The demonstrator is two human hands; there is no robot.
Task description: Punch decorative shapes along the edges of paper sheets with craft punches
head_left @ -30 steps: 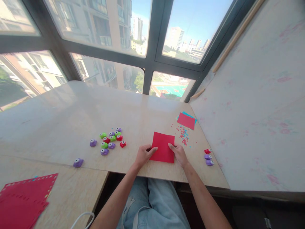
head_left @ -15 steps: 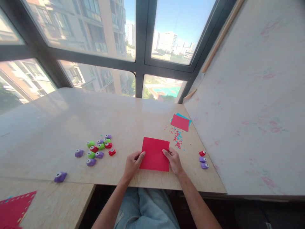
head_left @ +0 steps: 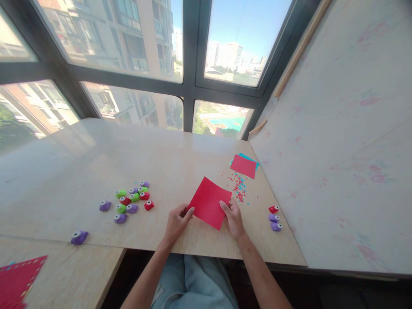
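A square sheet of red paper [head_left: 210, 201] is held just above the table's near edge, turned at an angle. My left hand [head_left: 178, 220] pinches its left corner between thumb and fingers. On the right side my right hand [head_left: 233, 216] grips the sheet, thumb on top and fingers underneath. To the left lies a group of small paper punches in purple, green and red, among them a red punch [head_left: 149, 205] nearest the sheet. Small red and blue paper bits [head_left: 238, 189] are scattered beyond my right hand.
A stack of red and blue paper [head_left: 243, 166] lies at the back right. Several punches, including a purple punch [head_left: 276, 226], stand near the wall [head_left: 337, 171]. A lone purple punch [head_left: 79, 237] sits front left. Red paper with punched edges [head_left: 22, 279] lies at lower left.
The red paper has turned clockwise from lying square to a diagonal position. My left hand has shifted slightly down and left to its corner; my right hand keeps hold of the right side.
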